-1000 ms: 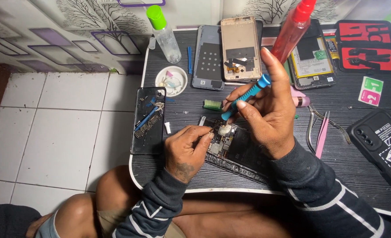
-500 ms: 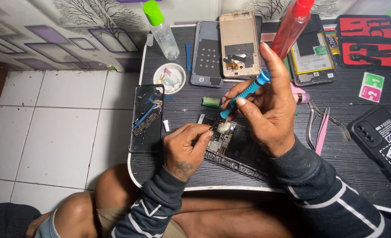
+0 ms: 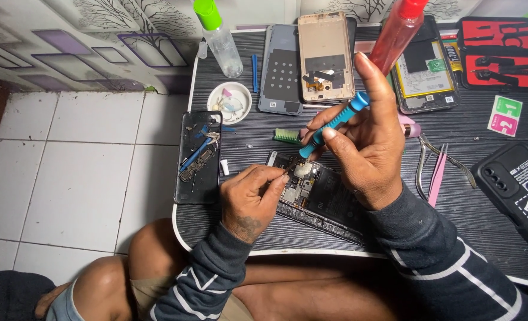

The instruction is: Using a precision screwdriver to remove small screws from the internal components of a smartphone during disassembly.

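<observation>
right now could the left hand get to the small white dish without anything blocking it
Probably yes. The left hand rests on the opened phone, and the small white dish lies up and left with only bare table between; the black phone sits off to the side.

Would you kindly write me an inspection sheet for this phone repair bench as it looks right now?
Surface: dark ribbed table with a white edge, crowded with parts.
Job's things: opened phone lying flat under both hands; blue screwdriver angled down onto its board.
Clutter: small white dish, green-capped bottle, red bottle, gold phone frame, pink tweezers, pliers, black phone case, red tool tray.
Hands: left hand pinches at the phone's top edge; right hand grips the screwdriver.
Cables: nothing seen.
Surroundings: white tiled floor; patterned wall; the person's bare knees below the table.
</observation>
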